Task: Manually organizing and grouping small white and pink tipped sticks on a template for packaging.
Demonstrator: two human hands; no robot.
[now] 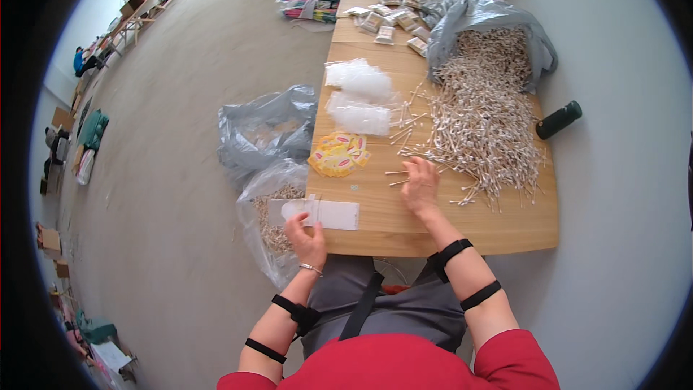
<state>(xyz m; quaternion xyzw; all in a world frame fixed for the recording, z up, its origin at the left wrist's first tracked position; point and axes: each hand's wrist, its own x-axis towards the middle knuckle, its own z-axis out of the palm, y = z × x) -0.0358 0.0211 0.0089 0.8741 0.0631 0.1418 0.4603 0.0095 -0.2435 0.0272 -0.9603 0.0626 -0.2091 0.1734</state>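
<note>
Wooden surface [404,224], one, long, running away from the seated person.

Left hand [307,240], one: at the near edge, grip clenched on a clear pouch [294,209] that lies on a white card [332,214]. One card, one pouch in hand.

Right hand [421,186], one: palm down on the surface at the near fringe of the swab heap, fingers curled over a few sticks; whether the grip has closed on any, I cannot tell.

Cotton swabs [484,130], wooden-stemmed: one large heap, far too many to count, spilling from one grey plastic bag [462,18] down the right half of the surface. A few strays, about four, lie apart just left of the right hand.

Clear pouch stacks [359,97]: two piles, one behind the other, in the middle of the surface.

Yellow printed labels [338,154]: one loose fan, number not countable, between the pouch stacks and the white card.

Small filled packets [390,20]: roughly a dozen, scattered at the far end.

Dark cylinder bottle [558,120]: one, lying on its side at the right edge, apart from the swabs.

Plastic bags on the floor [267,130]: two, left of the surface; the nearer one, clear, holds swabs.

Black straps on the forearms: two on each arm.
</note>
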